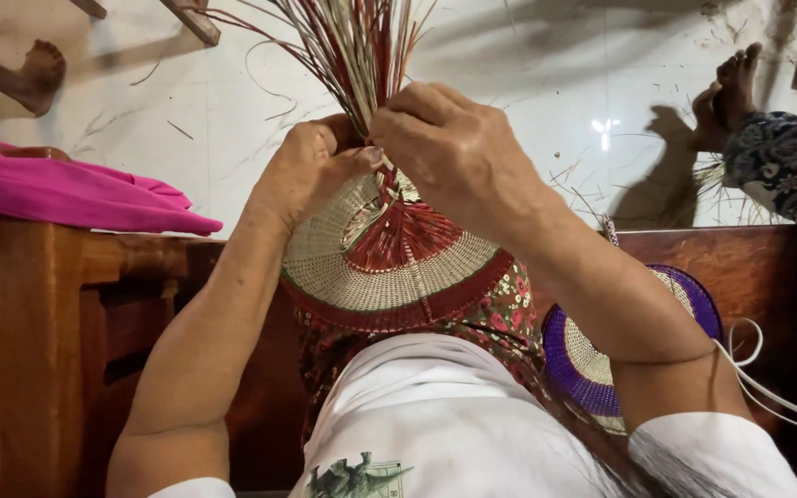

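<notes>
A woven fan (389, 267) in cream and red lies on my lap, its rounded edge toward me. Loose red and cream strands (357, 46) rise from its narrow end. My left hand (311, 166) grips the fan's neck from the left. My right hand (449, 148) closes on the bundle of strands just above the weave, touching the left hand. Both hands hide the spot where the strands meet the fan.
A purple and cream woven fan (592, 360) lies at my right side on a wooden bench (48, 314). Pink cloth (57, 189) rests on the bench at left. Other people's bare feet (731, 92) and a foot (39, 74) rest on the white tiled floor, littered with strand scraps.
</notes>
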